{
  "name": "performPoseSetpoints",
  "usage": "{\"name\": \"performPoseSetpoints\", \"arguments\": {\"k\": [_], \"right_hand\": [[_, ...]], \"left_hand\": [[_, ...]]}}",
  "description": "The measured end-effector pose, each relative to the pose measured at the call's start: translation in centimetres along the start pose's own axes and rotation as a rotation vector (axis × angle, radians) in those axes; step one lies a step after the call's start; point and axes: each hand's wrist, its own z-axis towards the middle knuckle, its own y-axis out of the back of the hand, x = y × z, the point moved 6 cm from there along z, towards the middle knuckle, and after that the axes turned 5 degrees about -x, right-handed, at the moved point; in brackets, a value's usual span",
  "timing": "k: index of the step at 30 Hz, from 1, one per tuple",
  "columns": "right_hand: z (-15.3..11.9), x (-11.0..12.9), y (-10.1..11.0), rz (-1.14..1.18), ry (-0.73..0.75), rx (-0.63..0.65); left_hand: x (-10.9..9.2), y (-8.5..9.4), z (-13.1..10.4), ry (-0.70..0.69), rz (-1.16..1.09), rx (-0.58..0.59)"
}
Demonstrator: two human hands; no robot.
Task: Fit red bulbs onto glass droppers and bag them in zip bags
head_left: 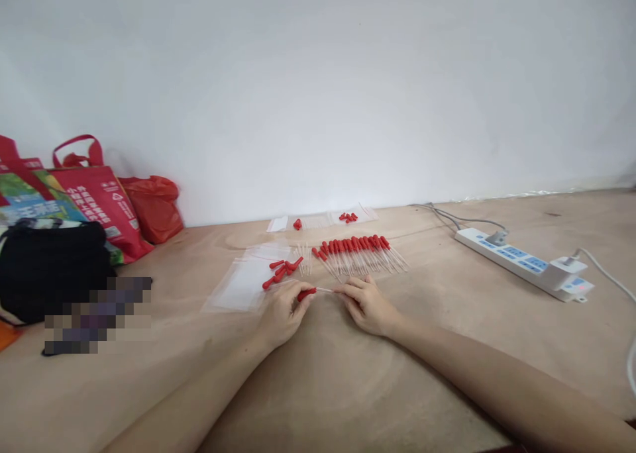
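Observation:
My left hand [287, 310] is closed on a red rubber bulb [307, 294] near the middle of the table. A thin clear tube [325, 290] runs from the bulb to my right hand [366, 305], whose fingertips pinch its other end. Just beyond my hands lies a row of clear tubes with red bulbs [355, 244] on their far ends. Several bare tubes [304, 257] are left of that row. Loose red bulbs [281, 271] rest on clear plastic bags [238, 284] beyond my left hand.
By the wall, more small bags [318, 221] hold red bulbs [348, 217] and tubes. A white power strip [517, 261] with plugs and cables lies at the right. Red bags [106, 204] and a black cloth item [54, 267] stand at the left on the wooden table [308, 400].

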Motion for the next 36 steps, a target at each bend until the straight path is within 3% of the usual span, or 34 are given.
{"name": "performPoseSetpoints", "arguments": {"k": [7,18,36], "right_hand": [[0.2,-0.3,-0.1,0.064,0.024,0.018],[0.3,0.0,0.5,-0.218,0.163,0.061],[0.4,1.3,-0.3,-0.046,0.041,0.149]], "left_hand": [[-0.3,0.0,-0.1,0.016,-0.107,0.003],[-1.1,-0.8,-0.5,-0.101,-0.01,0.123],[-2.1,-0.9,-0.7,-0.179,-0.04,0.123]]}}
